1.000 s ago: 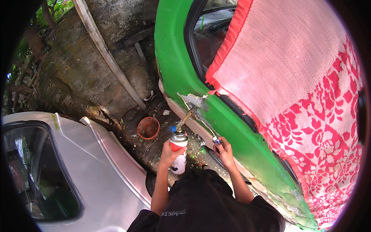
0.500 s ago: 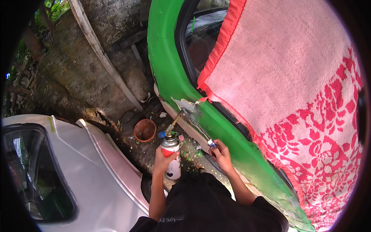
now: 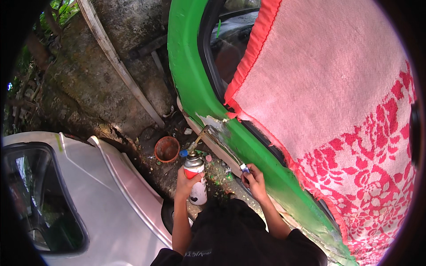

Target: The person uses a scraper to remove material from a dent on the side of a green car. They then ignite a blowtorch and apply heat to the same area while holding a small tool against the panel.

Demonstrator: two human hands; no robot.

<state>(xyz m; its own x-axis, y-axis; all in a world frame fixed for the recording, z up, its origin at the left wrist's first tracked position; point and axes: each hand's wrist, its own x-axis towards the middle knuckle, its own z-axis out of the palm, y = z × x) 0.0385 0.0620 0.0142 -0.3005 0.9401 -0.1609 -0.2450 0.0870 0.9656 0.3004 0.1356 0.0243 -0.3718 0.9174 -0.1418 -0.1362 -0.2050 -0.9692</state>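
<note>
One gas canister (image 3: 198,193), white with a red band, is in the left hand (image 3: 183,181), whose grip is wrapped around its upper side. From its top a brass-coloured torch head (image 3: 198,141) with a blue knob (image 3: 183,153) slants up and right towards the peeled patch (image 3: 219,127) on a green car body (image 3: 191,84); whether its tip touches, I cannot tell. The right hand (image 3: 255,181) has its grip pinched on a small blue-and-white tool (image 3: 244,168), close to the car's lower edge; its exact kind is too small to make out. Just left of the torch, a terracotta flowerpot (image 3: 167,149) sits on the littered ground (image 3: 213,170). A pink-and-red towel (image 3: 310,71) drapes over the green car, and a silver car (image 3: 120,199) stands at left.
</note>
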